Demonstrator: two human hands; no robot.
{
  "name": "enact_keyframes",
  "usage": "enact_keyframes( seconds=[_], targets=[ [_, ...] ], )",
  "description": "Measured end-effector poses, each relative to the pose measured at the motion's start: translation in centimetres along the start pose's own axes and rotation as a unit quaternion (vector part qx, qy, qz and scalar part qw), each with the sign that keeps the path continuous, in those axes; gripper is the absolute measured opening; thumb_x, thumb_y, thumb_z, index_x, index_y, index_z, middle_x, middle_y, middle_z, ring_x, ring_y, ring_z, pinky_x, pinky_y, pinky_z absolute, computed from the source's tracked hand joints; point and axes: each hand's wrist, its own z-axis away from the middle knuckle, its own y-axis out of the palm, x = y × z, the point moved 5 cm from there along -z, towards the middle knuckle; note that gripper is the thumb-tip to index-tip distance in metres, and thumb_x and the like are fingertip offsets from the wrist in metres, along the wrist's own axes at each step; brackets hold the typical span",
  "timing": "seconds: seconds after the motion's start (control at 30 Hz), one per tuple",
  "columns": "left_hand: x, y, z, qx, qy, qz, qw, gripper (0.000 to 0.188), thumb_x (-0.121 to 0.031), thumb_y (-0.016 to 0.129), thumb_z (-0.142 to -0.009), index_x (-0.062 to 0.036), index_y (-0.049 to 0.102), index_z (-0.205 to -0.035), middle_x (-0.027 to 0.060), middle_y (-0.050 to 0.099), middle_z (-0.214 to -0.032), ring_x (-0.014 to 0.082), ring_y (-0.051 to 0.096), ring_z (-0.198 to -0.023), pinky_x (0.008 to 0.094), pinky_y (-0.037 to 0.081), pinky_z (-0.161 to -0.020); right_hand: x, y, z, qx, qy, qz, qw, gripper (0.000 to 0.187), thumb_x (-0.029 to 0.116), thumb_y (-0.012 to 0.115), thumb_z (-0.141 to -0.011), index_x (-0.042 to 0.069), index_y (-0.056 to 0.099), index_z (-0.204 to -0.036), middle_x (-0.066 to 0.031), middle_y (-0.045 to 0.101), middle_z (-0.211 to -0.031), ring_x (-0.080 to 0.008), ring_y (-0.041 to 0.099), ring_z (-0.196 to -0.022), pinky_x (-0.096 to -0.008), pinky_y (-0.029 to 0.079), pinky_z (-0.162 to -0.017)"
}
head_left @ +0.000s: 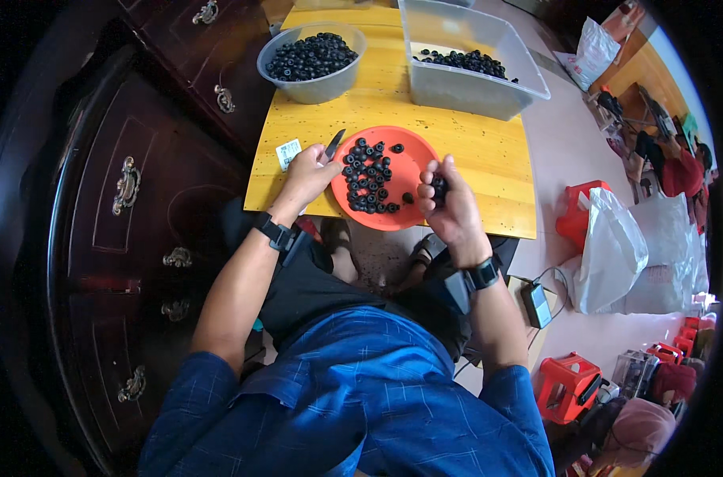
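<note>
In front of me, an orange-red plate (pixel 405 179) carries several small black round pieces (pixel 367 179), many with a hollow middle. My left hand (pixel 304 176) is closed at the plate's left edge, around a small knife (pixel 335 143) whose dark tip points away from me. Over the plate's right edge, my right hand (pixel 458 213) is curled with the thumb up. A few black pieces (pixel 439 188) show between its fingers; how many lie in the palm is hidden.
A round clear tub (pixel 317 94) and a rectangular clear bin (pixel 472 97), both with black pieces, stand farther back on the yellow table (pixel 488 151). A white label (pixel 288 153) lies left of the plate. Dark wooden cabinets (pixel 131 238) flank my left; white bags (pixel 612 254) stand right.
</note>
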Motion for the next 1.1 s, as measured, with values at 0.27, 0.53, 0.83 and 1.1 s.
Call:
enact_keyframes(
  seconds=[0.27, 0.53, 0.83, 1.1],
  targets=[
    [-7.4, -0.1, 7.6, 0.003, 0.121, -0.024, 0.992, 0.024, -0.011, 0.073, -0.087, 0.0022, 0.063, -0.104, 0.0022, 0.066, -0.087, 0.0071, 0.059, -0.078, 0.0254, 0.049, -0.068, -3.1, 2.6, 4.3, -0.064, 0.060, -0.230, 0.969, 0.037, 0.029, 0.050, -0.104, -0.004, 0.053, -0.121, -0.0267, 0.057, -0.127, -0.0379, 0.058, -0.119, -0.0439, 0.054, -0.099],
    [-9.7, 4.6, 12.7, 0.049, 0.243, -0.234, 0.940, 0.031, -0.015, 0.075, -0.079, -0.0088, 0.067, -0.108, 0.0119, 0.068, -0.085, 0.0314, 0.069, -0.071, 0.0418, 0.056, -0.061, -8.0, 4.4, 5.5, -0.037, 0.091, -0.190, 0.977, 0.039, 0.029, 0.046, -0.105, -0.003, 0.057, -0.125, -0.0220, 0.058, -0.133, -0.0323, 0.054, -0.126, -0.0467, 0.040, -0.112],
    [-9.1, 4.5, 13.3, 0.066, 0.285, -0.216, 0.931, 0.026, -0.004, 0.074, -0.076, -0.0066, 0.067, -0.101, 0.0090, 0.068, -0.080, 0.0265, 0.069, -0.066, 0.0369, 0.054, -0.058, -9.0, 3.6, 6.6, -0.060, 0.113, -0.231, 0.964, 0.032, 0.022, 0.048, -0.105, -0.001, 0.059, -0.123, -0.0187, 0.061, -0.131, -0.0292, 0.057, -0.122, -0.0451, 0.046, -0.106],
    [-8.7, 2.9, 12.6, 0.075, 0.197, -0.086, 0.974, 0.023, -0.001, 0.073, -0.082, -0.0037, 0.066, -0.103, 0.0053, 0.063, -0.066, 0.0116, 0.062, -0.056, 0.0277, 0.047, -0.053, -8.5, 3.1, 7.7, -0.078, 0.084, -0.031, 0.993, 0.023, 0.021, 0.056, -0.102, 0.005, 0.060, -0.119, -0.0034, 0.066, -0.099, -0.0115, 0.066, -0.081, -0.0223, 0.054, -0.059]
  ],
)
